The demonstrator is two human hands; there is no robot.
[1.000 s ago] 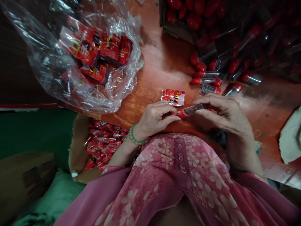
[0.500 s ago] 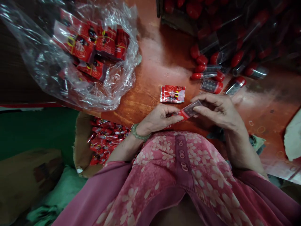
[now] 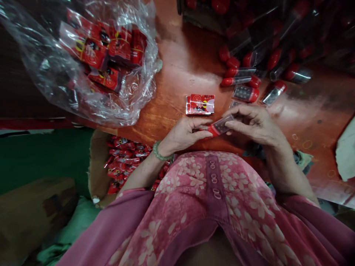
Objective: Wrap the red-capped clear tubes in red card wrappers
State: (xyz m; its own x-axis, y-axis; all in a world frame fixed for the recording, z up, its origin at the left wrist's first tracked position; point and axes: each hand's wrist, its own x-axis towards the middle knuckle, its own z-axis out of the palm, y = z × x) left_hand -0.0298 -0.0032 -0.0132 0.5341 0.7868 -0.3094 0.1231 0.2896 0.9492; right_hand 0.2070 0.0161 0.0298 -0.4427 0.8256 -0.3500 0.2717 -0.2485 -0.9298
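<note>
I see the tube over the tabletop near the cards, the left hand pinching its red end and the right hand its clear end, likely so it can't wobble

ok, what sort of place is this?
Probably a small packing workshop, going by the repeated goods: a clear plastic bag of red printed cards, a heap of red-capped tubes, and an open cardboard box filled with small red items.
</note>
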